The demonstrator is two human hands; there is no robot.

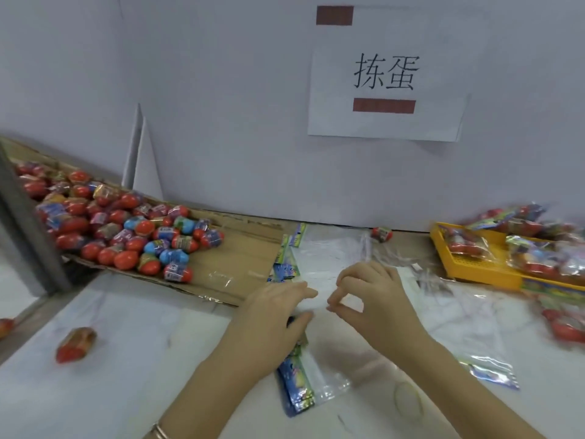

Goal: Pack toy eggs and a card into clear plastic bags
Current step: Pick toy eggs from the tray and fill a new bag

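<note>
A heap of red and blue toy eggs [126, 229] lies on a flattened cardboard sheet [240, 258] at the left. In the middle of the table is a stack of clear plastic bags [323, 258] with printed colourful cards [286, 269] along its left edge. My left hand [275, 315] rests on the stack's left side with its fingers stretched out. My right hand [370, 299] hovers over the stack, thumb and forefinger pinched together on the top bag's thin film. One egg [381, 233] sits alone behind the bags.
A yellow tray [474, 274] at the right holds filled bags [538, 248]. A stray egg [76, 343] lies on the white tabletop at the left. A rubber band [408, 400] lies near my right forearm. A wall with a paper sign [386, 74] stands close behind.
</note>
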